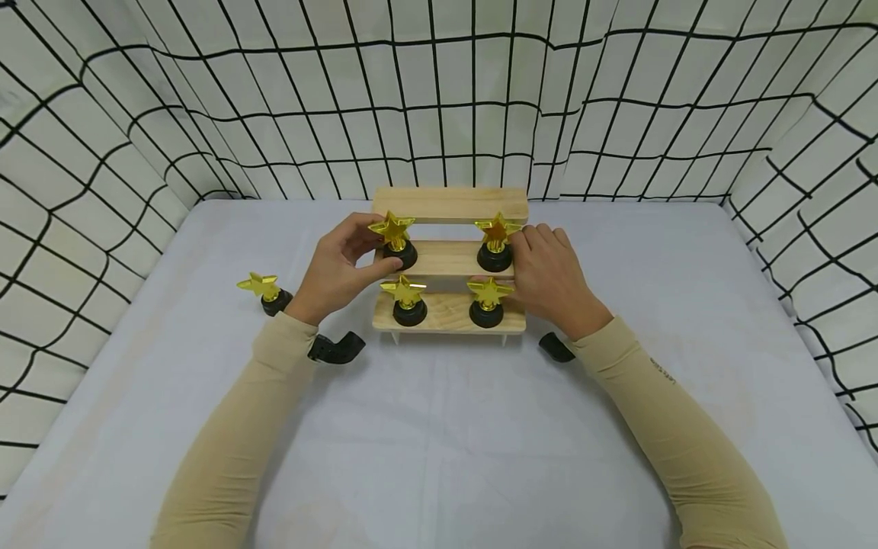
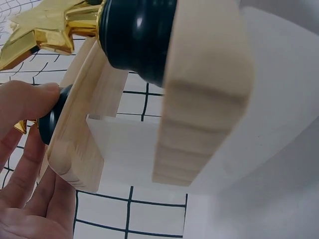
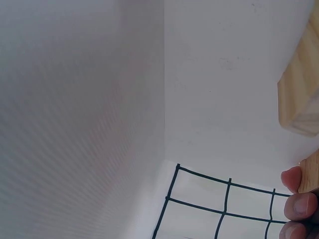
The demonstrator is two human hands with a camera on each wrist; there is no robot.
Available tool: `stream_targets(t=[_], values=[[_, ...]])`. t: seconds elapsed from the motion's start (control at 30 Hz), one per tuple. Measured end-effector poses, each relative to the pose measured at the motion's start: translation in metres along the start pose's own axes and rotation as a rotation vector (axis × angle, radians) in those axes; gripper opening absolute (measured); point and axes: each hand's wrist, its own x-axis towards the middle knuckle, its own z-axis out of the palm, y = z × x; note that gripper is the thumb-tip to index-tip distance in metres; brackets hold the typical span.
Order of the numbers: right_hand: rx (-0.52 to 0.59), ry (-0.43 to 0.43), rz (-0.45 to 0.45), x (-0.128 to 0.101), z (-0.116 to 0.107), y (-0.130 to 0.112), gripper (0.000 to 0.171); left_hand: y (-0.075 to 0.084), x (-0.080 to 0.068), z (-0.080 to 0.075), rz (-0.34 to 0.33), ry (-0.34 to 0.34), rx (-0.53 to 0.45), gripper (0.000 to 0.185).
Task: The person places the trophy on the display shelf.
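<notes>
The left hand (image 1: 339, 271) pinches the black base of a star trophy (image 1: 394, 240) at the middle step's left end on the wooden stand (image 1: 449, 204). The right hand (image 1: 549, 278), fingers curled, grips another trophy (image 1: 495, 244) at that step's right end.

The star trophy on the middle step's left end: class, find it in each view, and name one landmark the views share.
Head: star trophy left of centre, gripped by the left hand.
Left wrist: only its black base at left, by the thumb.
Right wrist: not in view.
Shared landmark: the wooden stepped stand.
</notes>
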Motion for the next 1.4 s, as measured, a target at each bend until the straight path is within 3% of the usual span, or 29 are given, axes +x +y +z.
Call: stream_targets(t=[0.67, 1.03, 1.4], values=[[0.019, -0.032, 0.023, 0.0007, -0.0016, -0.001, 0.08, 0.0032, 0.0034, 0.004, 0.039, -0.014, 0.019, 0.054], [0.033, -0.005, 0.016, 0.0003, -0.0014, 0.0003, 0.08, 0.0056, 0.0056, 0.0078, 0.051, 0.001, 0.001, 0.055], [0.056, -0.033, 0.028, 0.0017, -0.001, -0.0018, 0.079, 0.0006, 0.0041, 0.0086, 0.031, 0.009, 0.003, 0.053]])
